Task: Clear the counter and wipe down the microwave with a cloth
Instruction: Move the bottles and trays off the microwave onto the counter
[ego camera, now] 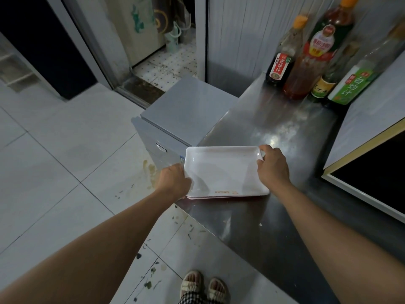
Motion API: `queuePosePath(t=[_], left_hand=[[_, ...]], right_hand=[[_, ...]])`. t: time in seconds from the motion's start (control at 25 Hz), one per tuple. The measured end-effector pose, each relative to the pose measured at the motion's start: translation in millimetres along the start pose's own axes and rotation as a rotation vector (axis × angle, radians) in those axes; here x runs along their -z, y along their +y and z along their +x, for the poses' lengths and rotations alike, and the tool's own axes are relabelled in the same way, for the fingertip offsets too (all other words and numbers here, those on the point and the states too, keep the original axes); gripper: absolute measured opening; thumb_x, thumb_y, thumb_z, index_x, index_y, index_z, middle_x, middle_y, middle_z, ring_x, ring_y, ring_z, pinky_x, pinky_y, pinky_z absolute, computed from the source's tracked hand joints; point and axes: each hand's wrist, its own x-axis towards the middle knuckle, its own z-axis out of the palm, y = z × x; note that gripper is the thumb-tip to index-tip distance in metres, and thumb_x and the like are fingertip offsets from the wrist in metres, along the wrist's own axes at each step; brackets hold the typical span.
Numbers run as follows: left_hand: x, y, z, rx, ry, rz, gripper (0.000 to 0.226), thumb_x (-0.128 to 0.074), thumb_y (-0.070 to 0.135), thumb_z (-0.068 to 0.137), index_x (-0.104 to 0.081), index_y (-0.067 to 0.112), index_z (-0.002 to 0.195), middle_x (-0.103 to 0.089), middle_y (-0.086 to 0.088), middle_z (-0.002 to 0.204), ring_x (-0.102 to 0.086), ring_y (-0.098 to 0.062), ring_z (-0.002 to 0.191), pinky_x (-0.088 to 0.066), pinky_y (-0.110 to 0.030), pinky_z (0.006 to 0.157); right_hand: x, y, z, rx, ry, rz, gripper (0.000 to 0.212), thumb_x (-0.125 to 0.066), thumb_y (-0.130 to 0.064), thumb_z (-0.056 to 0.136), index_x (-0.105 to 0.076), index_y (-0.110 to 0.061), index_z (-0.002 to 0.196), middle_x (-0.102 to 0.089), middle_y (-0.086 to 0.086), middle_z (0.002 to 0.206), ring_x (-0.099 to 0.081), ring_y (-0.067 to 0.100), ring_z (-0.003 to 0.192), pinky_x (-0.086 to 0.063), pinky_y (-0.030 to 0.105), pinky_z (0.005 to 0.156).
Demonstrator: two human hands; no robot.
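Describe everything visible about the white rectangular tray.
The white tray is shallow and glossy with a raised rim, rounded corners and small orange print by its near edge. It lies flat at the steel counter edge on a pinkish tray. The left hand and right hand grip its short ends.
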Motion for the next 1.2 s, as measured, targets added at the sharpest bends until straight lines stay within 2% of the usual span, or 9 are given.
queuePosePath(t=[0.24,0.36,0.48,0.6,0.72,0.88,0.96,1.08,1.2], left_hand=[[-3.3,-0.3,-4.4,-0.019,-0.066,0.037,0.008,-0.054,0.015,0.084,-0.056,0.013,0.092,-0.068,-0.006,0.064,-0.07,-0.022,0.069,-0.059,-0.034,0.071],[-3.4,0.7,-8.2,-0.013,-0.055,0.0,0.013,-0.055,0.015,0.086,-0.057,0.01,0.097,-0.07,-0.008,0.07,-0.07,-0.021,0.068,-0.06,-0.034,0.07],[-3.2,3.5,-13.8,-0.037,-0.01,-0.002,0.021,-0.055,0.017,0.088,-0.057,0.009,0.107,-0.068,-0.009,0.083,-0.067,-0.025,0.079,-0.057,-0.034,0.072],[1.4,7.5,-20.8,0.001,0.041,0.021,0.031,-0.057,0.024,0.089,-0.052,0.009,0.115,-0.051,-0.001,0.083,-0.053,-0.02,0.078,-0.043,-0.027,0.062],[17.0,14.4,-26.5,0.031,0.048,0.119,0.042,-0.058,0.036,0.088,-0.044,0.013,0.12,-0.056,-0.006,0.102,-0.05,-0.021,0.083,-0.04,-0.03,0.066],[49.2,39.1,-31.3,-0.082,0.07,0.148,0.041,-0.06,0.034,0.086,-0.042,0.015,0.119,-0.057,-0.008,0.116,-0.058,-0.028,0.102,-0.048,-0.037,0.08],[66.0,57.7,-35.0,-0.15,0.064,0.167,0.041,-0.06,0.033,0.087,-0.042,0.016,0.12,-0.057,-0.008,0.118,-0.057,-0.029,0.104,-0.05,-0.042,0.089],[92.8,89.6,-44.6,-0.271,0.09,0.216,0.039,-0.059,0.03,0.088,-0.041,0.018,0.121,-0.057,-0.008,0.117,-0.057,-0.027,0.104,-0.049,-0.043,0.091],[116.2,124.0,-53.8,-0.402,0.116,0.287,0.041,-0.057,0.029,0.089,-0.04,0.018,0.124,-0.056,-0.009,0.121,-0.056,-0.028,0.109,-0.047,-0.04,0.089]], right_hand=[[-4.4,0.5,7.2,0.018,0.012,-0.01,0.034,-0.048,-0.009,0.094,-0.048,-0.015,0.127,-0.05,0.016,0.119,-0.054,0.035,0.105,-0.039,0.031,0.078],[-4.6,2.1,7.7,0.025,0.014,-0.011,0.033,-0.048,-0.01,0.094,-0.048,-0.015,0.127,-0.05,0.015,0.12,-0.054,0.035,0.106,-0.039,0.031,0.078],[-0.7,1.8,5.5,0.025,-0.015,0.02,0.034,-0.05,-0.013,0.094,-0.046,-0.014,0.128,-0.049,0.015,0.122,-0.054,0.034,0.107,-0.041,0.033,0.081],[10.6,-0.5,0.4,0.039,-0.065,0.034,0.045,-0.056,-0.019,0.091,-0.04,-0.012,0.133,-0.046,0.016,0.127,-0.049,0.033,0.115,-0.042,0.038,0.091],[33.9,-6.2,-7.0,0.073,-0.081,0.039,0.057,-0.061,-0.021,0.088,-0.034,-0.011,0.138,-0.042,0.016,0.133,-0.044,0.032,0.122,-0.04,0.039,0.098],[77.1,-22.4,-19.2,0.101,-0.034,0.047,0.064,-0.064,-0.023,0.086,-0.032,-0.011,0.141,-0.04,0.015,0.138,-0.042,0.033,0.125,-0.038,0.039,0.101],[98.5,-31.6,-23.2,0.122,-0.004,0.018,0.066,-0.064,-0.023,0.085,-0.032,-0.011,0.142,-0.041,0.015,0.139,-0.04,0.032,0.128,-0.037,0.037,0.101],[138.2,-41.3,-32.9,0.147,0.051,-0.04,0.067,-0.062,-0.026,0.086,-0.031,-0.01,0.143,-0.04,0.014,0.142,-0.036,0.03,0.132,-0.034,0.035,0.104],[178.3,-44.3,-44.3,0.143,0.154,-0.05,0.064,-0.065,-0.026,0.085,-0.035,-0.011,0.139,-0.04,0.014,0.137,-0.039,0.03,0.129,-0.038,0.038,0.104]])
